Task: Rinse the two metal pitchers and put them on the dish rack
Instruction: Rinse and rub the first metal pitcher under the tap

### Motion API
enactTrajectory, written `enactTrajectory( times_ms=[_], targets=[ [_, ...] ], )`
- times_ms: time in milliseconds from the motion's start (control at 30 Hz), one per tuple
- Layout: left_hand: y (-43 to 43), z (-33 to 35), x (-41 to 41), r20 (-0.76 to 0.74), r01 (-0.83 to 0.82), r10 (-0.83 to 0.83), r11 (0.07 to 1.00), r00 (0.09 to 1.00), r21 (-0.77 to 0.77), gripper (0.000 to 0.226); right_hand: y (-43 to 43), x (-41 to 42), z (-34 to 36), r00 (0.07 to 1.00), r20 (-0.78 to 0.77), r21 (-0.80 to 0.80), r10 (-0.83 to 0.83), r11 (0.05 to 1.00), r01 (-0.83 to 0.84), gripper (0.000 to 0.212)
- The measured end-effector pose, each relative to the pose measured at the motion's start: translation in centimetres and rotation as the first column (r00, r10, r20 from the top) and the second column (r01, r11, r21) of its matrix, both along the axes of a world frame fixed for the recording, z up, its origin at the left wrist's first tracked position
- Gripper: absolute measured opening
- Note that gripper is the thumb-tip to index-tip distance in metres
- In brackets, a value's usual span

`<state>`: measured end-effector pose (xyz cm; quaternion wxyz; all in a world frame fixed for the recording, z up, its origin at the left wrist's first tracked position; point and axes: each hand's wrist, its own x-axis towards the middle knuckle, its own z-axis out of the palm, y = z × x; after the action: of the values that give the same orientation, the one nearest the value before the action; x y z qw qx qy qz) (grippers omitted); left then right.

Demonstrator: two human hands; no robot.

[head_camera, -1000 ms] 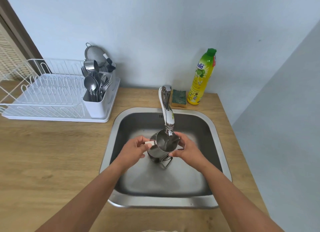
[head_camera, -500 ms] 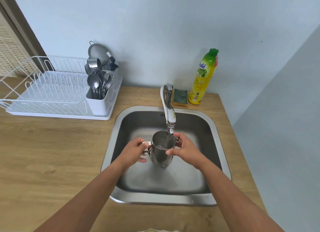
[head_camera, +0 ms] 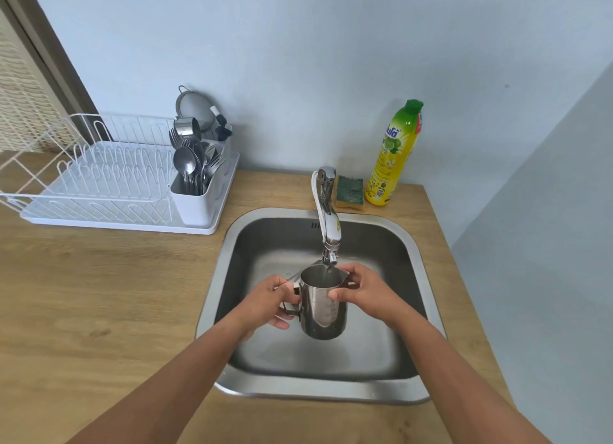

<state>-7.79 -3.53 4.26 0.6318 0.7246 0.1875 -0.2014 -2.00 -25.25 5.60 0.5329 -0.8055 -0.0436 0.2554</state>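
Observation:
A shiny metal pitcher (head_camera: 323, 309) hangs upright over the steel sink (head_camera: 414, 254), its mouth right under the faucet spout (head_camera: 330, 231). My left hand (head_camera: 267, 302) grips its handle on the left side. My right hand (head_camera: 363, 291) clasps the rim and the right wall. Behind it, part of a second metal object shows in the basin, mostly hidden. The white dish rack (head_camera: 99, 185) stands on the wooden counter to the back left, its plate slots bare.
A cutlery caddy (head_camera: 195, 191) full of spoons and forks fills the rack's right end, with a strainer behind it. A green sponge (head_camera: 349, 191) and a yellow dish soap bottle (head_camera: 394, 155) stand behind the sink by the wall. The counter ends just right of the sink.
The pitcher has turned from tilted toward me to upright under the spout, and both hands have shifted on it. The camera has dipped slightly.

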Motion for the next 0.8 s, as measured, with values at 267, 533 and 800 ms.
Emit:
enactTrajectory(
  times_ms=[267, 533, 800],
  targets=[
    [-0.1, 0.5, 0.1, 0.027, -0.024, 0.023, 0.999, 0.999, 0.030, 0.015, 0.1, -0.5, -0.5, 1.000, -0.002, 0.052, -0.019, 0.998, 0.020, 0.052],
    [-0.5, 0.5, 0.6, 0.049, -0.035, 0.035, 0.999, 0.998, 0.013, 0.012, -0.2, -0.6, -0.1, 0.999, 0.008, 0.062, -0.046, 0.997, 0.045, 0.053],
    [-0.4, 0.5, 0.8, 0.063, 0.012, -0.012, 1.000, 0.998, -0.006, 0.024, -0.8, -0.5, -0.3, 0.997, 0.002, 0.087, -0.083, 0.993, 0.083, 0.053]
  ],
)
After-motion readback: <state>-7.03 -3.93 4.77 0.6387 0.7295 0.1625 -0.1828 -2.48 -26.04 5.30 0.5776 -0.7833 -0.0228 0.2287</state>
